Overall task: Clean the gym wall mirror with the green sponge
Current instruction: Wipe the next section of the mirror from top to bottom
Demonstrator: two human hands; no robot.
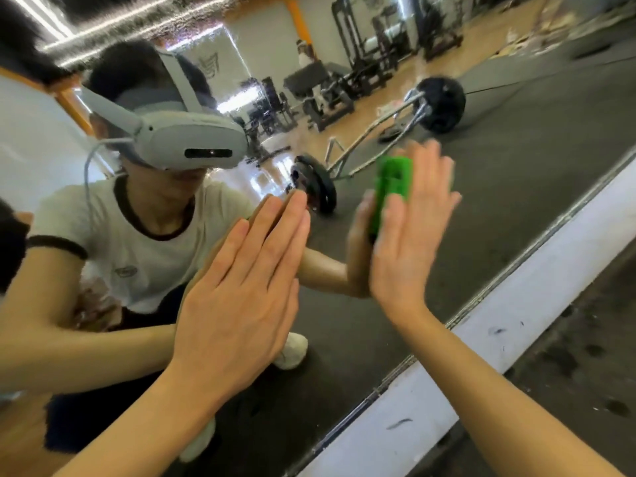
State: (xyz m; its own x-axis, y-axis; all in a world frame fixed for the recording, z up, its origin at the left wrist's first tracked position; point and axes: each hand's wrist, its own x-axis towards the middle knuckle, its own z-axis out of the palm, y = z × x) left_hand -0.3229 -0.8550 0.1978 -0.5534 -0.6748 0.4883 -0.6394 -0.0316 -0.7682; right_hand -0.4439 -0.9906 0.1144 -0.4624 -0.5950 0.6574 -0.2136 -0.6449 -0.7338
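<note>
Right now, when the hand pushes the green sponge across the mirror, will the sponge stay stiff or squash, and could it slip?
The green sponge probably squashes a little: it looks soft and porous. It seems light, since the flat right hand alone pins it on the mirror. It could slip sideways, as the straight fingers only press it and do not curl round it.

Lighting: bright, even, indoor. Source: ceiling strip lights (113,25), seen reflected in mirror (516,139) at top left; they smear into white streaks w/ speckled glare.
Glare: hot patches on reflected wood floor, mid-frame.
Shadows: soft, weak; none hard-edged.
Blur: right hand (409,232) and green sponge (392,187) motion-blurred, fingertips worst. Left hand (241,287) sharper.
Focus: reflected gym machines soft, grainy.
Distortion: wide-angle; mirror's lower frame (516,325) runs steeply diagonal, edges stretched. Upper-left corner dark, indistinct.
</note>
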